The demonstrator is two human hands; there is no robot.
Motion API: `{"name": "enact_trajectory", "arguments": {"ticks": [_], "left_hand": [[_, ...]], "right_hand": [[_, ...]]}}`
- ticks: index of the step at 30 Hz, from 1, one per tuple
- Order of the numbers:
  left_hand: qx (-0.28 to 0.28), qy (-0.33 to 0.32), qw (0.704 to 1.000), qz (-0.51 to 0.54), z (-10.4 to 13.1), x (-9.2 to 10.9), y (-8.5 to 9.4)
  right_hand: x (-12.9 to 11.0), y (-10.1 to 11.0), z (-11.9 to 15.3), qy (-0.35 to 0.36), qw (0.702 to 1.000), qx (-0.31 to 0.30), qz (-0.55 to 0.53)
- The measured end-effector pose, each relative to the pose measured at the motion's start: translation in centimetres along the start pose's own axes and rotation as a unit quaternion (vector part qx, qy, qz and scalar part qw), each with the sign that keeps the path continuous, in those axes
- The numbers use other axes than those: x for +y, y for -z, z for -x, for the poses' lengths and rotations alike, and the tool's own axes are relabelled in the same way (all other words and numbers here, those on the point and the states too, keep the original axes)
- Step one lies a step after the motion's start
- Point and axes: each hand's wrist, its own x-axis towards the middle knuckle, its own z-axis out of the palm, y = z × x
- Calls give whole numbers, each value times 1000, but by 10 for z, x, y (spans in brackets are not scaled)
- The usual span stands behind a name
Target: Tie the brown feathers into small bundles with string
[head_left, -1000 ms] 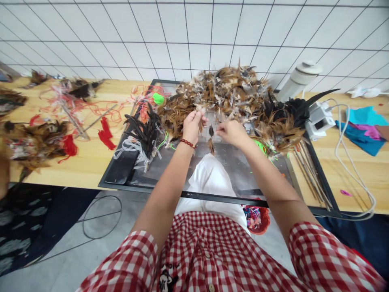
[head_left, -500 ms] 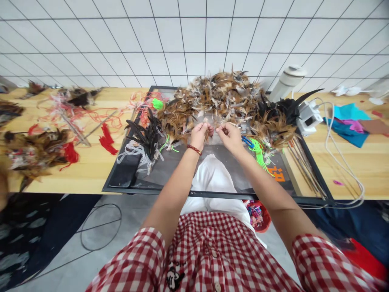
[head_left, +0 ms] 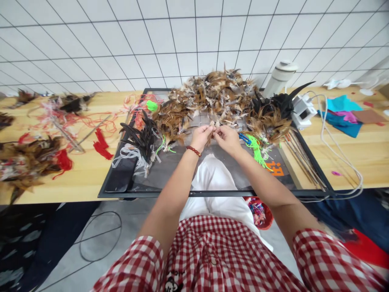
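Observation:
Over the transparent-topped, black-framed board, my left hand (head_left: 201, 138), with a beaded bracelet, is pinched around a small brown feather bunch (head_left: 209, 141) that hangs below its fingers. My right hand (head_left: 227, 140) meets it, its thumb and fingertips pressed together at the bunch; what exactly they grip is too small to make out. Just beyond lies a big heap of brown feathers (head_left: 219, 91). Black feathers (head_left: 142, 136) and white strips (head_left: 129, 154) lie left of my hands. To the right are a bright green cord bundle (head_left: 258, 152) and a blue clip-like object (head_left: 244, 139).
The black frame (head_left: 176, 194) edges the board. Thin sticks (head_left: 305, 162) lie inside its right side. A white bottle (head_left: 279, 79), a white charger (head_left: 304, 109) with cable and coloured cloth pieces (head_left: 343, 115) are at right. Red strands (head_left: 101, 144) and more feathers (head_left: 30, 160) lie left.
My right hand has moved in to my left, closing the small gap between their fingertips. The whole view has shifted slightly with my head.

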Motion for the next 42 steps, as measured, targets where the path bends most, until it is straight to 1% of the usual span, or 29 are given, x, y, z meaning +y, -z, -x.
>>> {"name": "enact_trajectory", "arguments": {"ticks": [1, 3, 5, 6, 8, 10, 12, 14, 15, 16, 17, 18, 20, 21, 22, 23, 24, 25, 28, 30, 32, 35, 38, 40, 42], "left_hand": [[7, -8, 1000, 3, 0, 0, -1], [15, -24, 1000, 6, -1, -1, -2], [6, -37, 999, -5, -2, 0, -3], [-2, -43, 999, -13, -2, 0, -3], [-19, -56, 998, -25, -1, -1, -3], [-34, -71, 997, -24, 0, -2, -3], [-55, -77, 995, -20, 1, -3, -2], [-71, -71, 995, -26, 0, -3, 0], [-67, -69, 995, -36, -1, -3, 2], [-52, -75, 995, -51, -2, -2, 4], [-28, -90, 993, -70, -3, -1, 5], [3, -112, 990, -88, -5, 1, 7], [45, -139, 984, -104, -6, 4, 8], [49, -136, 985, -97, -6, 5, 7], [39, -121, 988, -82, -6, 6, 6], [25, -98, 993, -63, -4, 6, 4], [10, -78, 996, -46, -3, 7, 1], [-1, -63, 997, -35, -1, 7, -1], [-16, -37, 998, -38, 6, 6, -7], [-31, -35, 997, -60, 10, 6, -10], [-47, -41, 995, -78, 12, 5, -11], [-63, -32, 993, -91, 15, 5, -13], [-65, -7, 994, -83, 17, 6, -15], [-65, 11, 996, -62, 18, 7, -16], [-68, 29, 997, -30, 19, 8, -17]], "right_hand": [[2, 1, -2, -8, 999, 6, -32], [7, 3, -7, -47, 990, 27, -129], [9, 5, -12, -101, 965, 45, -237], [9, 6, -13, -121, 951, 43, -282], [7, 5, -15, -144, 929, 31, -340], [6, 3, -16, -154, 920, 26, -360], [9, 3, -18, -156, 918, 43, -363], [16, 9, -21, -148, 917, 85, -360], [21, 15, -23, -137, 917, 114, -356], [25, 22, -25, -122, 919, 141, -347], [29, 29, -27, -103, 924, 154, -334], [31, 37, -27, -84, 934, 141, -317], [31, 48, -26, -45, 960, 50, -272], [28, 50, -25, -19, 970, -3, -243], [25, 51, -23, 10, 976, -46, -211], [21, 50, -21, 42, 981, -70, -177], [18, 47, -20, 71, 984, -75, -143], [15, 43, -18, 96, 987, -63, -111], [13, 33, -16, 135, 990, 9, -41], [15, 30, -16, 142, 989, 43, -20], [16, 29, -16, 144, 988, 59, -9], [15, 30, -15, 155, 986, 64, -4], [13, 29, -14, 155, 985, 65, -32], [14, 26, -14, 119, 987, 72, -87], [16, 20, -15, 50, 980, 74, -180]]}}
